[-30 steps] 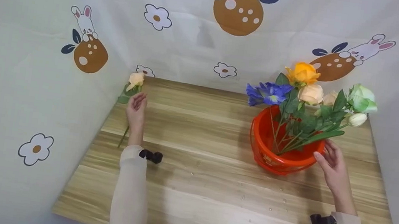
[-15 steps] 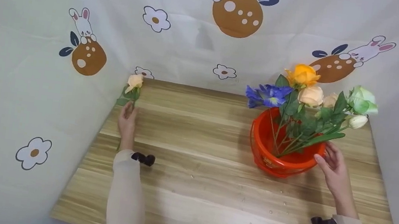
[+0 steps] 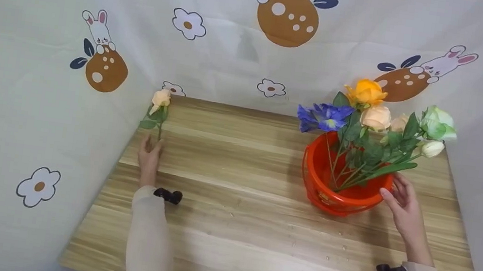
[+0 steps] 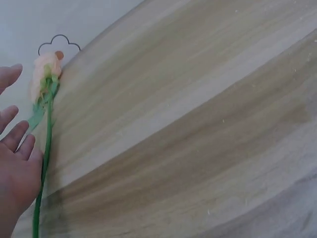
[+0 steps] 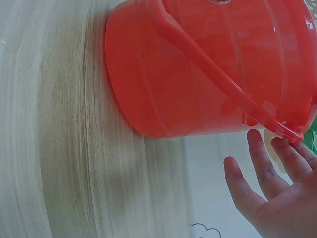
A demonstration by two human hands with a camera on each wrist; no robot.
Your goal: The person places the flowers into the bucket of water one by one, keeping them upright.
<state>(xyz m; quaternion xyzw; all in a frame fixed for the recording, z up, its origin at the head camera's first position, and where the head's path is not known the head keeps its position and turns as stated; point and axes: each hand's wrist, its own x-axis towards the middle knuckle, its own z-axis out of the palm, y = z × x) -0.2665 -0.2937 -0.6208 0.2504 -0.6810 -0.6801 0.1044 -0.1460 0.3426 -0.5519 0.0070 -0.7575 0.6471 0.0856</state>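
On the left side of the table, a peach rose [image 3: 161, 98] with green leaves lies with its head toward the back curtain. My left hand [image 3: 149, 159] is over the lower part of its stem. The left wrist view shows the green stem [image 4: 48, 134] running along the side of that hand, fingers loosely bent and thumb apart. To the right stands a red bucket [image 3: 325, 191] with several flowers leaning in it. My right hand [image 3: 406, 215] touches the bucket's right rim with spread fingers, close to the handle's end [image 5: 290, 134] in the right wrist view.
In the bucket are a blue flower [image 3: 325, 117], an orange rose [image 3: 366, 92], peach roses and a pale green rose [image 3: 438, 123]. Small drops dot the wooden table [image 3: 250, 248]. A printed curtain [image 3: 219, 58] encloses the back and sides.
My left hand has moved down along the rose's stem, toward me and slightly left, uncovering the leaves and upper stem. The right hand stays at the bucket's rim.
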